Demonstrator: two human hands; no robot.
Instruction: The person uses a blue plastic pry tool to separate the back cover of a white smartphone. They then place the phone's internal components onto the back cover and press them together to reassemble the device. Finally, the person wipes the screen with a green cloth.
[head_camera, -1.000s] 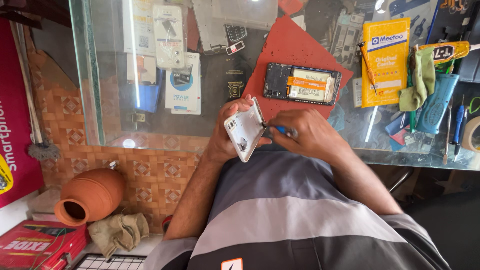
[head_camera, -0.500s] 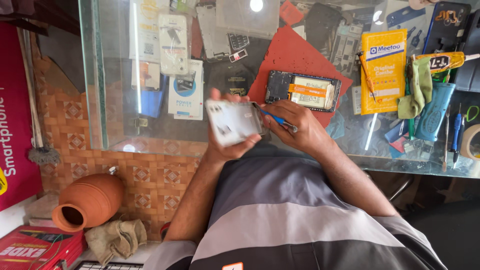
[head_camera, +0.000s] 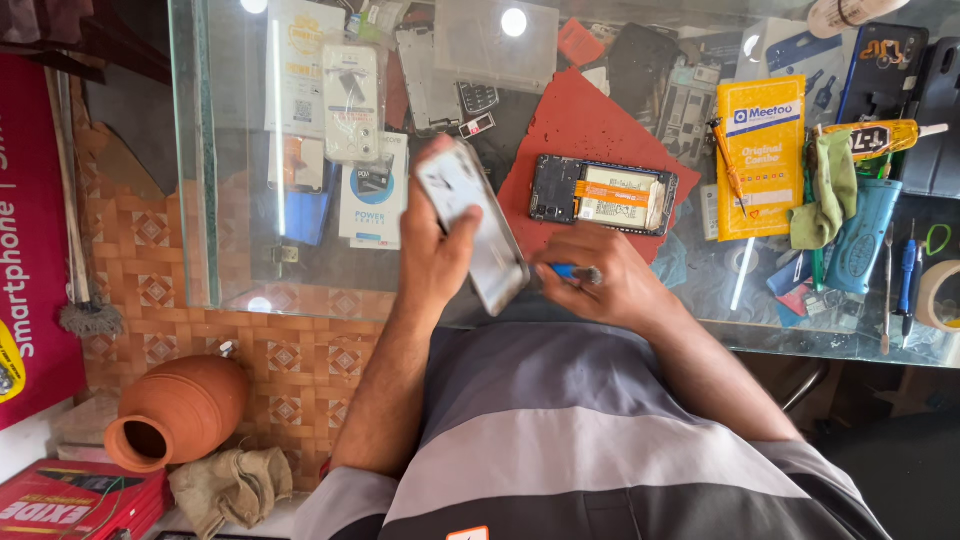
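My left hand (head_camera: 432, 262) is closed around a silver phone back cover (head_camera: 478, 228), gripping it by its long edges and holding it tilted above the near edge of the glass counter (head_camera: 700, 300). Just to the right of it, my right hand (head_camera: 600, 285) is curled shut on a small blue-handled screwdriver (head_camera: 567, 271), its handle pointing toward the cover's lower edge; I cannot tell whether the tip touches it.

Just beyond my right hand, an opened phone body (head_camera: 603, 195) with an orange strip across its battery lies flat on a red mat (head_camera: 580, 130). Further right of that hand sit a yellow packet (head_camera: 762, 160), a green cloth (head_camera: 828, 190) draped over a blue tool (head_camera: 865, 240), and a tube of glue (head_camera: 880, 138). Beyond my left hand, under the glass, lie boxed phone accessories (head_camera: 372, 190).

Down to the left of my left arm, on the floor, a clay pot (head_camera: 185, 408) lies beside a crumpled rag (head_camera: 230, 485).
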